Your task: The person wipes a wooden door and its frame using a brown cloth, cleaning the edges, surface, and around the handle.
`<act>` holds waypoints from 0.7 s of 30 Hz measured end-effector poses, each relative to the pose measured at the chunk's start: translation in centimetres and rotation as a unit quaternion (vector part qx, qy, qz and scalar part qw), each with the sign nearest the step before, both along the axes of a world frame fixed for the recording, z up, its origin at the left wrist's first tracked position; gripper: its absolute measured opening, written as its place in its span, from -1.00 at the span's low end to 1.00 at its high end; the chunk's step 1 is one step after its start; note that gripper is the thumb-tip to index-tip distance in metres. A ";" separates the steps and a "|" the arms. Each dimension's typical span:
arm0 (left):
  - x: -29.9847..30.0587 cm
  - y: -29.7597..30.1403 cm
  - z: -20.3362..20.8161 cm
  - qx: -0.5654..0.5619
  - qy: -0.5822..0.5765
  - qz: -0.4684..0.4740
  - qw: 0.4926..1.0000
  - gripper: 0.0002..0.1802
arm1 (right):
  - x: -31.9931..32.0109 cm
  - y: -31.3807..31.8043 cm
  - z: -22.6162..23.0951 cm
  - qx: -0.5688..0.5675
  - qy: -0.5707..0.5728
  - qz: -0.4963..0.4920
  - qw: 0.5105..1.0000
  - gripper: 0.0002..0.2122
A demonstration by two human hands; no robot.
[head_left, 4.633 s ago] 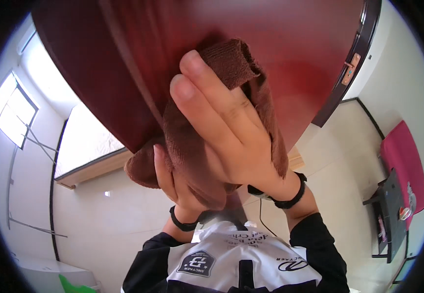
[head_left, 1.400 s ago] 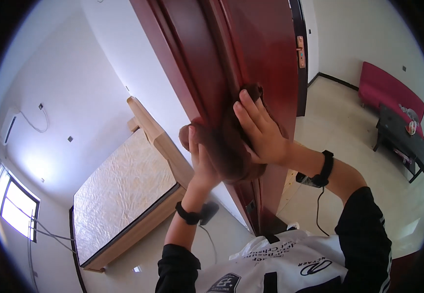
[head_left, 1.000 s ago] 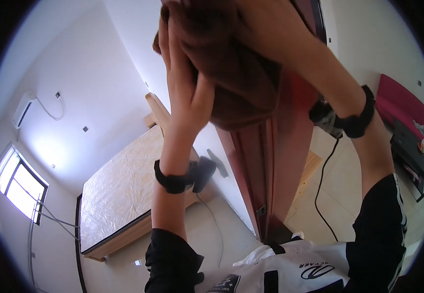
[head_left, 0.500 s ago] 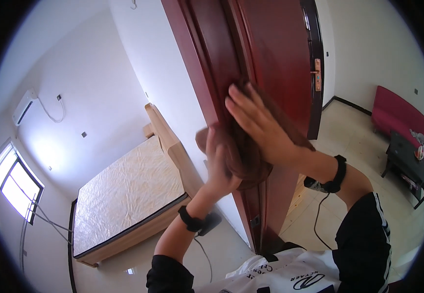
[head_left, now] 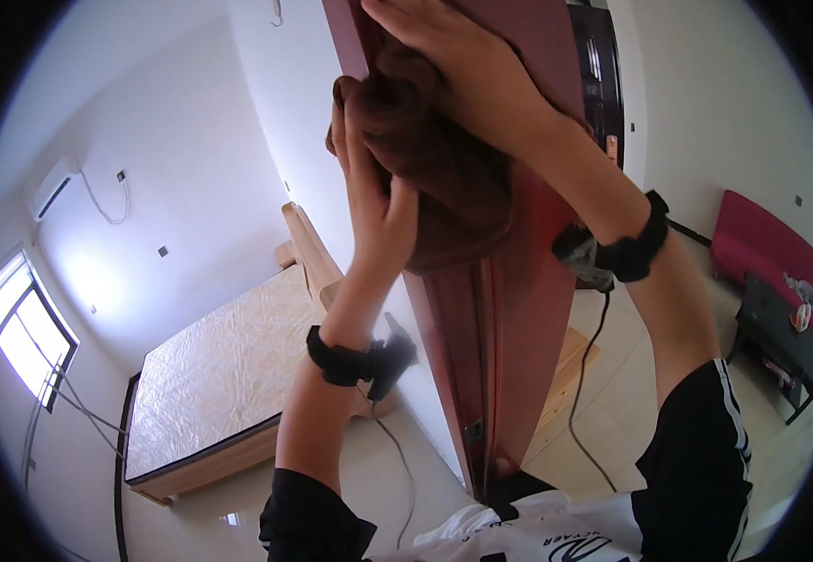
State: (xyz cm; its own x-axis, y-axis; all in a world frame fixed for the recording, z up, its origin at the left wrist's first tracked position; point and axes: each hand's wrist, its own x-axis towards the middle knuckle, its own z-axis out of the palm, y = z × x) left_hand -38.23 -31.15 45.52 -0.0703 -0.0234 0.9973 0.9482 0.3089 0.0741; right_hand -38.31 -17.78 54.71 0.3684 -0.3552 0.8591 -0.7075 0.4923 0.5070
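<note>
brown cloth (head_left: pixel 467 211) bunches at 12 o'clock against the reddish wooden door frame (head_left: pixel 519 375), with both hands on it. it looks soft, light and limp, unlikely to break or to slide from bare fingers; its loose lower edge may sag, so a broad hold across the thick folded middle should suit it better than a pinch at one corner. the left hand (head_left: pixel 378 206), towards 11 o'clock, has its fingers stretched upward and its thumb set apart, with a fold caught between them. the right hand (head_left: pixel 472 70), towards 1 o'clock, lies flattened along the upper part, fingers extended close together; its palm is hidden, so i cannot tell whether it grips. compared with half a second ago, cloth and hands sit higher in the view, and the right forearm now partly covers the handle (head_left: pixel 611 147) of the black door (head_left: pixel 598 84). a mattress (head_left: pixel 228 375) lies at 8 o'clock, a magenta sofa (head_left: pixel 767 248) at 3 o'clock.
</note>
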 end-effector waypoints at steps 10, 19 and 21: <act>-2.8 -1.4 -14.3 -0.050 -0.227 0.030 0.972 -0.52 | 2.4 -2.3 -7.1 0.258 -0.050 -0.085 0.961 -0.80; 1.2 -1.7 -19.0 -0.109 -0.373 0.048 0.920 -0.54 | 2.6 -1.8 -9.3 0.326 0.006 -0.038 0.944 -0.84; 0.9 -1.9 -18.7 -0.129 -0.381 0.104 0.910 -0.55 | 3.2 -1.6 -8.5 0.421 0.086 -0.243 0.870 -0.78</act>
